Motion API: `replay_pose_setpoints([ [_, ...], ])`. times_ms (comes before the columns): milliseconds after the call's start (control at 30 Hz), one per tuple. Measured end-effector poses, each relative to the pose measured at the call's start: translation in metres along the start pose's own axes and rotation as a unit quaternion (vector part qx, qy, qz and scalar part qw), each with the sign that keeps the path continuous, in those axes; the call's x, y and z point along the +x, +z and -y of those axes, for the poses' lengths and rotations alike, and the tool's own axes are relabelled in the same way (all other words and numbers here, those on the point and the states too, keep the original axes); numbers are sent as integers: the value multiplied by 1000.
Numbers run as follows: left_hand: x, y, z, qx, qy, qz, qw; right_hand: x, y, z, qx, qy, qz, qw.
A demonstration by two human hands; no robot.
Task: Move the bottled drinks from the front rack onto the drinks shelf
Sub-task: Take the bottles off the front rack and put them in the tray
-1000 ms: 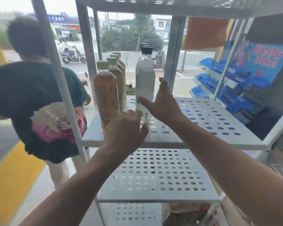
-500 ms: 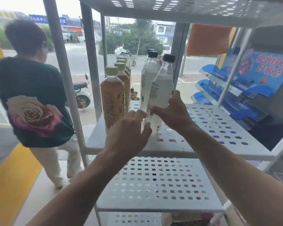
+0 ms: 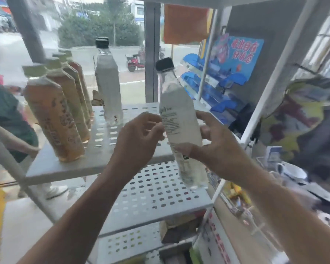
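In front of the perforated rack shelf (image 3: 111, 164), the right hand (image 3: 215, 149) grips a white-labelled, black-capped bottle (image 3: 179, 119), now lifted clear of the shelf it leaned on half a second ago; the left hand (image 3: 139, 140), fingers loosely curled, just touches its label. One bottle is on its way. It tilts slightly, clear at neck and base. A second white bottle (image 3: 108, 82) and the tea bottles (image 3: 53, 119) remain standing.

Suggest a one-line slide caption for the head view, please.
Right hand grips a black-capped white bottle lifted off the perforated rack shelf.
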State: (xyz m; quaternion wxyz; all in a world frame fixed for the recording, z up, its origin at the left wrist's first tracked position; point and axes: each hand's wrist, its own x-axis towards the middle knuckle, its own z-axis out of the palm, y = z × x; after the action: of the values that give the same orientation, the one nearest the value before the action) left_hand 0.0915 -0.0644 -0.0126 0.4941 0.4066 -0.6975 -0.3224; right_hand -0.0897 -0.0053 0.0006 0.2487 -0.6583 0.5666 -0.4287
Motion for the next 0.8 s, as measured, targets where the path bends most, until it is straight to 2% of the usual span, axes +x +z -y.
replay_pose_setpoints([
  [167, -27, 61, -26, -145, -28, 142, 979, -47, -34, -20, -36, 21, -110, 993],
  [233, -34, 87, -34, -151, -29, 198, 968, -64, -45, -31, -45, 31, -151, 987],
  [367, -47, 141, -56, -139, -25, 203, 969, -102, -62, -51, -119, 38, -222, 967],
  [467, -54, 174, -64, -185, -38, 235, 953, -133, -84, -63, -99, 42, -240, 965],
  [567, -60, 205, -70, -263, -73, 304, 913, -165, -110, -79, -22, 64, -223, 972],
  [667, -73, 237, -80, -275, -67, 366, 887, -198, -129, -94, 55, 108, -212, 970],
  [800, -97, 277, -95, -292, -55, 437, 849, -243, -147, -110, 70, 157, -242, 955],
])
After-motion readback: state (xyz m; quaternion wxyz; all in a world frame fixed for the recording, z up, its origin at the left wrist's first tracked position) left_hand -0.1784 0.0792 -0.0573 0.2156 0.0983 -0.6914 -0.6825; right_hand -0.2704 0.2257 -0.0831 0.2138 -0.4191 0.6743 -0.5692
